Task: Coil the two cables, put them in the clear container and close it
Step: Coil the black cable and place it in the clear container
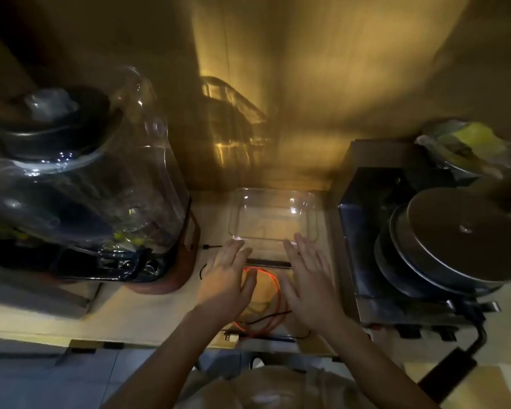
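A: Where are the hands, and what do they hold?

B: Both are flat and spread, grasping nothing; the left hand (229, 276) and the right hand (307, 283) hover side by side over the counter (148, 314).

A: And the cables?

B: Loose beneath the palms; the orange cable (275, 293) loops between the hands, the black cable (267, 315) crosses its near side, equally near either hand.

A: The container?

B: The clear container (273, 215) sits open just beyond the fingertips, straight ahead; no lid is discernible.
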Tool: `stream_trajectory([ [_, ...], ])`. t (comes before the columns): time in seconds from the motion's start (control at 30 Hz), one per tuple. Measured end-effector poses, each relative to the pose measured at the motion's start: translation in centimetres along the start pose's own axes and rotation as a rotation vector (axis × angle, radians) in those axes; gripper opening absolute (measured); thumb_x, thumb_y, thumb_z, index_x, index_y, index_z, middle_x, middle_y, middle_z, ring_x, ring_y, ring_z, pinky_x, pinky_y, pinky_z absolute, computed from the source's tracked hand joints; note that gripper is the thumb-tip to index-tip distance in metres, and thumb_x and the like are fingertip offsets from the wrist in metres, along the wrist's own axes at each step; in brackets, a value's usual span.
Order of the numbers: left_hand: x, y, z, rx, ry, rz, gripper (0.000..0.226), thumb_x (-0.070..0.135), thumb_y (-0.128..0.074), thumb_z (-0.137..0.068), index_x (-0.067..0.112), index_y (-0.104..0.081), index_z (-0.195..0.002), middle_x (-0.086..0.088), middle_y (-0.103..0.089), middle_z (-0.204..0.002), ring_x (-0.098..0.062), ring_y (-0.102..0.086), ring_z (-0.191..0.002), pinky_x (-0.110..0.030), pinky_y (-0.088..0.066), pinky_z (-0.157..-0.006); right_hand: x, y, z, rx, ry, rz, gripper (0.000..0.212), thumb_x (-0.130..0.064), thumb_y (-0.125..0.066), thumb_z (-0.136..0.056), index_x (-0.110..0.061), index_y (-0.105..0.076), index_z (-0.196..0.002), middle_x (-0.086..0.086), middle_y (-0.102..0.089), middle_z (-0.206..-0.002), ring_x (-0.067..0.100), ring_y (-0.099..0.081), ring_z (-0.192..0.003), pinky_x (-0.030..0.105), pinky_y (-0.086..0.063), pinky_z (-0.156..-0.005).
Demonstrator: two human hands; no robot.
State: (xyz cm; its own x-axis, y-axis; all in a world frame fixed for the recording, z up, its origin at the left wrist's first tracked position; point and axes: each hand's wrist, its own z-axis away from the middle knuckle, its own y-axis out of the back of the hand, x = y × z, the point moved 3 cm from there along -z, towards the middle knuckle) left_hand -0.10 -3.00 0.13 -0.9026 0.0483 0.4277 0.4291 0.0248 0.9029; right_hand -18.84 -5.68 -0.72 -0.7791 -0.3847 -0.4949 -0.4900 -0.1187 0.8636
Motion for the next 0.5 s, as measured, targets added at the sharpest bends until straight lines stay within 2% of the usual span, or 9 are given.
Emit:
stream_trajectory([
  [0.1,-0.7,-1.8,1.1,-0.025,0.027,0.031,0.042,0.037,-0.051,-0.092,0.019,-0.06,-0.129,-0.001,-0.055,-0.139,-0.022,-0.047,-0.132,-0.037,-0.039,-0.109,0.8,-2.1,0.9,-0.137,-0.036,0.031,0.057,-0.042,-0.039,-0.101,-0.028,-0.026,-0.154,-0.003,-0.015,-0.165,0.012,-0.001,-0.151,0.041,-0.003,-0.123],
  [0.17,-1.3,-3.4,2.0,-0.125,0.071,0.021,0.039,0.04,-0.049,-0.09,0.024,-0.061,-0.123,0.003,-0.058,-0.131,-0.018,-0.052,-0.124,-0.033,-0.041,-0.104,1.3,-3.5,1.7,-0.226,-0.036,0.041,0.05,-0.039,-0.04,-0.099,-0.026,-0.039,-0.148,-0.001,-0.032,-0.158,0.016,-0.018,-0.148,0.041,-0.008,-0.123],
  [0.27,-1.8,-4.8,2.5,-0.246,0.1,0.049,0.036,0.039,-0.049,-0.09,0.027,-0.061,-0.122,0.005,-0.061,-0.127,-0.016,-0.055,-0.119,-0.032,-0.045,-0.099,2.0,-4.9,2.3,-0.28,0.027,0.058,0.039,-0.034,-0.041,-0.097,-0.022,-0.055,-0.131,-0.002,-0.054,-0.135,0.017,-0.042,-0.132,0.04,-0.021,-0.116],
  [0.37,-2.0,-6.1,3.1,-0.343,0.11,0.093,0.034,0.033,-0.051,-0.092,0.027,-0.061,-0.123,0.003,-0.065,-0.126,-0.016,-0.06,-0.116,-0.033,-0.051,-0.095,2.5,-6.3,3.0,-0.344,0.067,0.054,0.031,-0.028,-0.044,-0.095,-0.022,-0.062,-0.119,-0.002,-0.06,-0.125,0.018,-0.048,-0.125,0.039,-0.023,-0.115],
  [0.43,-1.9,-6.7,3.4,-0.376,0.096,0.062,0.033,0.034,-0.051,-0.091,0.029,-0.063,-0.121,0.006,-0.067,-0.124,-0.014,-0.063,-0.111,-0.028,-0.052,-0.091,2.7,-7.3,3.3,-0.395,0.073,0.06,0.033,-0.024,-0.047,-0.092,-0.02,-0.061,-0.122,0.003,-0.059,-0.13,0.022,-0.048,-0.127,0.04,-0.022,-0.116],
  [0.5,-1.6,-7.4,3.5,-0.426,0.074,0.053,0.035,0.039,-0.048,-0.088,0.027,-0.065,-0.116,0.003,-0.069,-0.119,-0.016,-0.064,-0.106,-0.029,-0.051,-0.089,3.1,-8.2,3.4,-0.43,0.081,0.106,0.038,-0.023,-0.046,-0.091,-0.017,-0.059,-0.126,0.007,-0.06,-0.128,0.026,-0.05,-0.121,0.04,-0.026,-0.113],
])
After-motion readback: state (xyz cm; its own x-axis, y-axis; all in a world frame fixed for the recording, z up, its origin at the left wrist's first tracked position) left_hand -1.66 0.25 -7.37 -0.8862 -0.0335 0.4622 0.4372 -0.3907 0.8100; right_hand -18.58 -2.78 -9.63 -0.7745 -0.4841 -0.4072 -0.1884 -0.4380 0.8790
